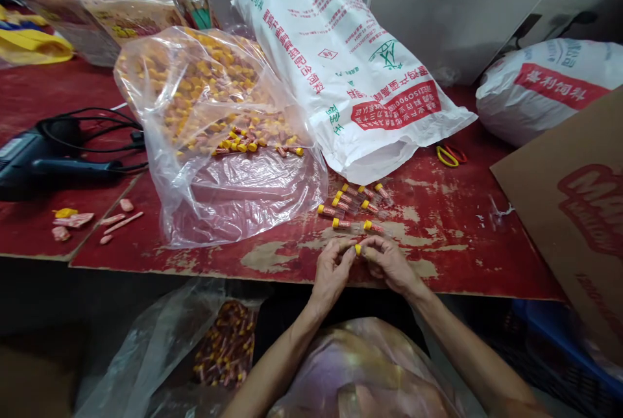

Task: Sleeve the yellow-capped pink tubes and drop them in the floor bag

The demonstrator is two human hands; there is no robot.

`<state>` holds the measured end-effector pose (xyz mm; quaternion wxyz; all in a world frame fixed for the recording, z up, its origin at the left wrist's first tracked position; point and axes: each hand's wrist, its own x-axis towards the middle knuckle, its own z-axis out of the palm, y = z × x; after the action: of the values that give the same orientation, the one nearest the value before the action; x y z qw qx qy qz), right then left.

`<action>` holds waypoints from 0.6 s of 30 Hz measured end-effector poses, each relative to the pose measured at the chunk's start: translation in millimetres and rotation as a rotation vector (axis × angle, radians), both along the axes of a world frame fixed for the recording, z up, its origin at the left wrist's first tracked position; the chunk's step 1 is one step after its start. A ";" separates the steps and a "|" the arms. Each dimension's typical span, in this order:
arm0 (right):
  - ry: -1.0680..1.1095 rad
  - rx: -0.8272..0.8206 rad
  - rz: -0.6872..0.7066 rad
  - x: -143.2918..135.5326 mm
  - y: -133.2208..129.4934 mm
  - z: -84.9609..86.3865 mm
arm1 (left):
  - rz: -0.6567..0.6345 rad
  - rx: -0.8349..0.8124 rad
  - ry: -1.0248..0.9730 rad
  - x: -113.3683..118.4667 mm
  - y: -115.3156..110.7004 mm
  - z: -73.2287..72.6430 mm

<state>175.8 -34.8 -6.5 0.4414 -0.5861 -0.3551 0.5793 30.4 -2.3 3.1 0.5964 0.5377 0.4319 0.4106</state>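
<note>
Left hand (333, 270): fingertips closed on a small round yellow cap (358, 250), just above the front edge of the worn red tabletop (487, 236).
Right hand (393, 265): thumb and fingers pinched on the same cap; can't tell from here what's under it, fingers hide that.
Tubes: small clear plastic tubes with yellow caps (343, 224), loose cluster just beyond the hands, pinkish-red bits inside.
Big bag: large clear plastic bag (238, 187), back part crammed with small yellow-capped pieces (209, 80), front part flat.
Lower bag: clear plastic bag (146, 340) below table edge, holding reddish and yellow pieces (226, 340).
Sack: long white sack with red and green print (302, 35), lying behind tubes; contents hidden.
Box: brown cardboard box with red print (545, 191), right side; inside out of sight.
</note>
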 end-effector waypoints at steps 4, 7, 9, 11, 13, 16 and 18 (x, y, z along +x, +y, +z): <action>-0.267 -0.055 0.136 57.5 -2.7 22.6 | 0.047 -0.135 -0.027 -2.2 3.8 -5.6; -0.892 0.032 0.363 93.9 -8.5 36.3 | 0.070 -0.243 -0.065 -3.4 2.6 -11.8; -1.295 -0.032 0.529 101.5 -11.2 36.9 | 0.061 -0.278 -0.080 -3.5 1.7 -13.6; -1.544 -0.141 0.614 96.2 -12.1 31.3 | 0.047 -0.305 -0.096 -3.2 0.6 -13.8; -1.649 -0.201 0.630 84.8 -11.7 23.4 | 0.030 -0.331 -0.119 -2.4 -0.7 -13.8; -1.708 -0.192 0.622 71.1 -11.2 14.4 | 0.003 -0.383 -0.151 1.2 -2.7 -15.2; -1.724 -0.167 0.620 68.9 -11.4 11.3 | -0.023 -0.414 -0.165 6.2 -3.0 -16.6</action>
<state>244.6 -46.3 4.7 -0.1948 -0.7237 -0.6594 0.0581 36.5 -5.3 -13.5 0.7321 0.3733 0.4504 0.3490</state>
